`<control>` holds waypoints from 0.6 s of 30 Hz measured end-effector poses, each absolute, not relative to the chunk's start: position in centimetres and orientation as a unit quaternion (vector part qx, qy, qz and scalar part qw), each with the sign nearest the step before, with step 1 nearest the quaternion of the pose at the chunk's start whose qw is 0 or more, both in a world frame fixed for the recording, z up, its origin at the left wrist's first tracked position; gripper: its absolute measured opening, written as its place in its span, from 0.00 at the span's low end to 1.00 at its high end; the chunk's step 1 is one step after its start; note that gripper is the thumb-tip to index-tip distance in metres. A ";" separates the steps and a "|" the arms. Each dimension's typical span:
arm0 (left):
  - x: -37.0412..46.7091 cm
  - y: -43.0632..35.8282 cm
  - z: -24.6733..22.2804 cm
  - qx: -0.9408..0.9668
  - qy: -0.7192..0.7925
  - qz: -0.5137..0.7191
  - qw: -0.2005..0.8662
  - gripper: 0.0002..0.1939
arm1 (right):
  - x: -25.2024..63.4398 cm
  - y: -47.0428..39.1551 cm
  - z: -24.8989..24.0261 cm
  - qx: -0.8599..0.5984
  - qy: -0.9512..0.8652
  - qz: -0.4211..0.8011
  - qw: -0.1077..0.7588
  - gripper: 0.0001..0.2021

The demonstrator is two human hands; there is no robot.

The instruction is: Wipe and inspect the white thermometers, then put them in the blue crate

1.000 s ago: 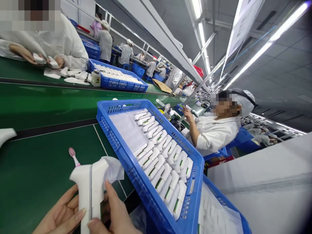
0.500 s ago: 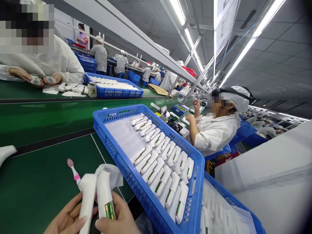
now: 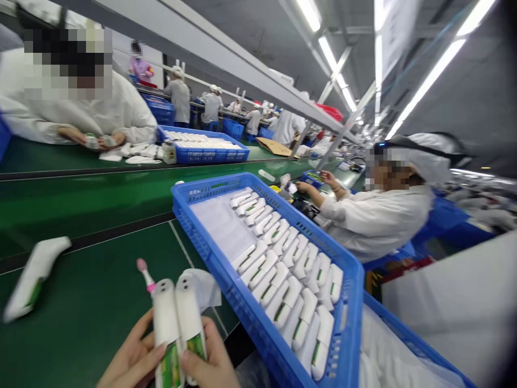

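Observation:
My left hand (image 3: 139, 353) is closed round a white device (image 3: 166, 318) whose open lower part shows green and gold batteries. Beside it, my right hand (image 3: 212, 358) grips a second white device (image 3: 188, 307), also with green batteries showing. The two devices stand side by side, two dark dots at each top. Just behind them lie a pink and white brush (image 3: 146, 274) and a thin white sheet (image 3: 204, 285). To the right, a tilted blue crate (image 3: 258, 328) holds rows of similar white devices (image 3: 283, 291) on white padding.
Another white device (image 3: 36, 277) lies on the green table (image 3: 97, 302) at left. A second blue crate (image 3: 412, 334) sits lower right. Across the belt a person handles small parts near a crate (image 3: 210, 153); another person (image 3: 383, 210) works at right.
The view has shifted left, bringing the device at left further into view. The device in my left hand has turned, so its batteries now show. The person at right has lowered a raised hand.

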State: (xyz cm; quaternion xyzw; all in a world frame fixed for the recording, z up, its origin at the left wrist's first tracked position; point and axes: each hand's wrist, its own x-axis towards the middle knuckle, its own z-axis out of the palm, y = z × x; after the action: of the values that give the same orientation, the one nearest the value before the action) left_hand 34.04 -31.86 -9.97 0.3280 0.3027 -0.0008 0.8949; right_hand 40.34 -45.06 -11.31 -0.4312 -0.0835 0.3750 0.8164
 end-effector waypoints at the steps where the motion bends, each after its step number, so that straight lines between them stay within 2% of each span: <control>1: 33.9 -32.1 -9.1 0.335 0.297 0.008 0.894 0.49 | 40.2 -45.2 -11.2 -0.442 -0.086 0.377 0.810 0.26; 6: 34.1 -32.8 -7.1 0.355 0.194 0.052 0.913 0.45 | 40.2 -45.9 -10.8 -0.496 -0.070 0.393 0.771 0.23; 12: 33.9 -32.5 -7.8 0.358 0.135 0.074 0.921 0.41 | 40.1 -46.6 -11.1 -0.552 -0.090 0.385 0.734 0.24; 18: 33.6 -32.5 -8.6 0.380 0.097 0.070 0.917 0.41 | 40.1 -46.8 -10.4 -0.615 -0.135 0.336 0.701 0.22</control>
State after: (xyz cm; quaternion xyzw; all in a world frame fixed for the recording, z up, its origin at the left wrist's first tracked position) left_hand 33.59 -32.46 -8.55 0.3804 0.0971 0.0701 0.9171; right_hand 40.08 -46.76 -10.35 -0.6148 -0.1345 0.3361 0.7007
